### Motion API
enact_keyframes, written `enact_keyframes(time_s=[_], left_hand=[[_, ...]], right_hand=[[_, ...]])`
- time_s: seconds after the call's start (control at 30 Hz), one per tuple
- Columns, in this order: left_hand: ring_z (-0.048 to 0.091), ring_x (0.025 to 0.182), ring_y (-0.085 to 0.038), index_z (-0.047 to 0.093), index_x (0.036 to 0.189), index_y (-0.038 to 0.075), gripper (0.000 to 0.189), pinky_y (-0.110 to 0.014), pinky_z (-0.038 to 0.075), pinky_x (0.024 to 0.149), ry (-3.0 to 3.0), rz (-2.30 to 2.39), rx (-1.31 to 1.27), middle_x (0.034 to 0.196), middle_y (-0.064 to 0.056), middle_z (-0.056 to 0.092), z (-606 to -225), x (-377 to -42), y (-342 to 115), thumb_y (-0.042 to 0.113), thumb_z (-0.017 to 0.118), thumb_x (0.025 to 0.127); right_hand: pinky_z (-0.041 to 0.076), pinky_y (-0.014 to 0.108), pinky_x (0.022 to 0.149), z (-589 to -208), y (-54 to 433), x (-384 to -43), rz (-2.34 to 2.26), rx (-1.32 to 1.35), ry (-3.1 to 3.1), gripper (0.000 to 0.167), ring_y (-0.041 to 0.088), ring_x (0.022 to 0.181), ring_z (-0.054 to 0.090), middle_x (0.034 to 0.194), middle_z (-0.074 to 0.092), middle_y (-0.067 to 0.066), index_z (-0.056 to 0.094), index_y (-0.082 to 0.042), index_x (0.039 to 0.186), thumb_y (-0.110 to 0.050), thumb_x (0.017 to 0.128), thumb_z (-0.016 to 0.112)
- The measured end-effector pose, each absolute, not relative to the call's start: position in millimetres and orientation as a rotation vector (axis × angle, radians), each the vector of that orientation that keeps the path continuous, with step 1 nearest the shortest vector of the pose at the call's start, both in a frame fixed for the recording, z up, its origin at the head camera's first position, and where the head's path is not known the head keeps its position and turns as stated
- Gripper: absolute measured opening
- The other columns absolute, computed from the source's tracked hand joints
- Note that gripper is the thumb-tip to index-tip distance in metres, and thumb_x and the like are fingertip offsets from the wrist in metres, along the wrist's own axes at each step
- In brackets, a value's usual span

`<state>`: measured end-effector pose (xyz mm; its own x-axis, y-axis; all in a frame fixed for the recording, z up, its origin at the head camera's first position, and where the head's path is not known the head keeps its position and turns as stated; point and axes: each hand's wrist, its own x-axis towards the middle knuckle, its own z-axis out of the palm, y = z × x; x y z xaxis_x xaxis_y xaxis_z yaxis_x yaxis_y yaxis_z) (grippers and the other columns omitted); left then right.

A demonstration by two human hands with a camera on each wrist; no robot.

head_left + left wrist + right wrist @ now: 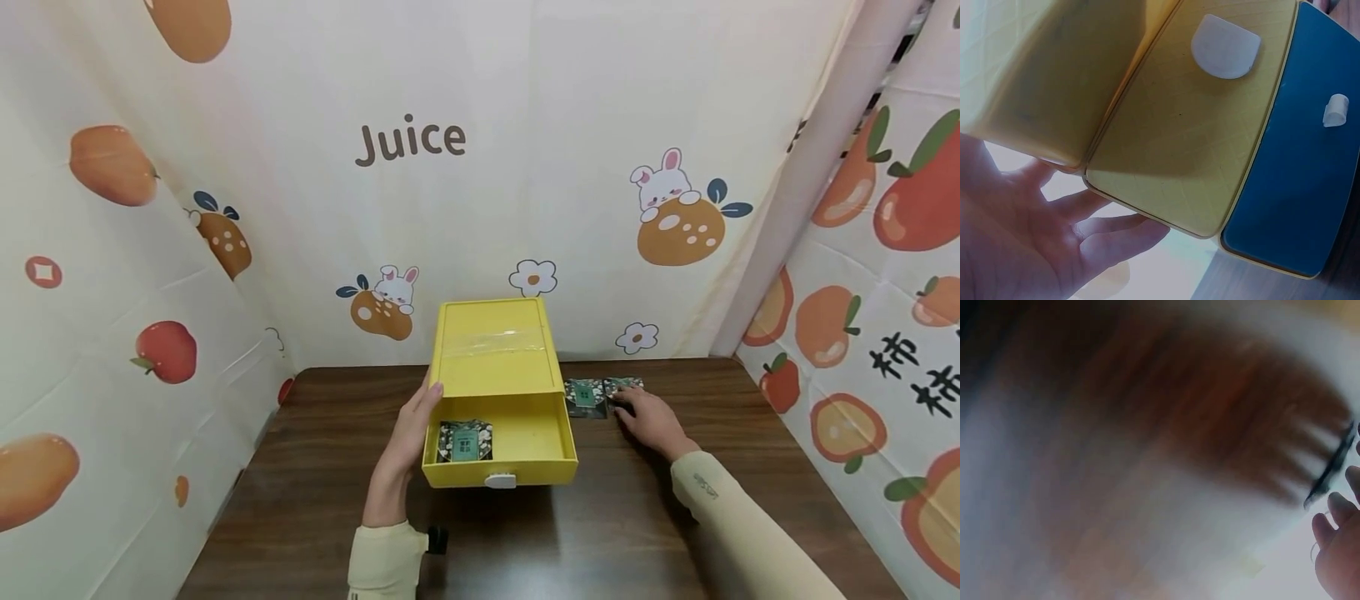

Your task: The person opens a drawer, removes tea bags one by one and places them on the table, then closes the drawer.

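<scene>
A yellow drawer cabinet [491, 350] stands on the table with its top drawer [532, 425] pulled out. Inside that drawer, at the left, lies a dark floral packet with a green label [465, 442]. My left hand [408, 425] rests along the cabinet's left side; in the left wrist view its fingers [1122, 240] lie fairly straight by the side edge. To the right of the cabinet, two similar packets [585, 397] lie side by side on the table. My right hand [651, 421] reaches to the farther-right packet [628, 383], fingertips at its near edge. The right wrist view is largely blurred.
Below the open drawer, the left wrist view shows a closed yellow drawer [1179, 137] and a blue one [1291, 156], both with white knobs. The dark wood table [510, 550] meets a printed fabric backdrop [495, 192] behind and at both sides.
</scene>
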<state>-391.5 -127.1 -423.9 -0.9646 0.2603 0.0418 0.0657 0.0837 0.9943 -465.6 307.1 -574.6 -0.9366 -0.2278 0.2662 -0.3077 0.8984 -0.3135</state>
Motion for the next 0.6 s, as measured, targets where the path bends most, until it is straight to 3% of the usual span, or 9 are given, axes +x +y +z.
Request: enact_keyframes(time_s=[0.13,0.27,0.37,0.43,0.6], left_hand=[[0.022,0.140,-0.025,0.020,0.156,0.021,0.057,-0.051,0.021,0.110,2.201,2.002,0.334,0.159,0.000,0.018,-423,-391,-127,0.040,0.039,0.105],[0.021,0.140,-0.024,0.019,0.156,0.021,0.058,-0.052,0.020,0.111,2.201,2.001,0.335,0.159,-0.001,0.018,-423,-391,-127,0.039,0.039,0.105],[0.022,0.140,-0.025,0.020,0.156,0.021,0.058,-0.052,0.021,0.110,2.198,2.006,0.339,0.159,-0.001,0.018,-423,-391,-127,0.039,0.039,0.105],[0.021,0.140,-0.024,0.019,0.156,0.020,0.058,-0.052,0.019,0.111,2.202,2.004,0.344,0.159,-0.001,0.018,-422,-390,-128,0.038,0.039,0.105],[0.017,0.142,-0.021,0.018,0.156,0.020,0.059,-0.051,0.015,0.113,2.205,2.004,0.351,0.159,0.003,0.016,-428,-395,-128,0.040,0.039,0.105]], right_hand=[[0.046,0.058,0.083,-556,312,-460,0.630,0.361,-2.758,0.032,0.047,0.120,0.049,0.132,0.054,0.026,0.065,0.003,0.120,-0.011,0.092,0.066],[0.049,0.050,0.065,-523,312,-456,0.704,0.342,-2.641,0.031,0.039,0.088,0.065,0.130,0.057,0.022,0.065,-0.001,0.121,-0.009,0.092,0.066],[0.050,0.047,0.063,-494,306,-454,0.706,0.389,-2.583,0.032,0.028,0.068,0.063,0.120,0.064,0.018,0.065,-0.004,0.123,-0.010,0.092,0.067],[0.052,0.045,0.065,-473,299,-451,0.682,0.453,-2.565,0.032,0.023,0.074,0.066,0.112,0.068,0.016,0.066,-0.005,0.122,-0.011,0.091,0.069],[0.055,0.040,0.067,-426,271,-439,0.660,0.649,-2.551,0.033,0.021,0.084,0.067,0.110,0.069,0.010,0.068,-0.008,0.121,-0.016,0.089,0.073]])
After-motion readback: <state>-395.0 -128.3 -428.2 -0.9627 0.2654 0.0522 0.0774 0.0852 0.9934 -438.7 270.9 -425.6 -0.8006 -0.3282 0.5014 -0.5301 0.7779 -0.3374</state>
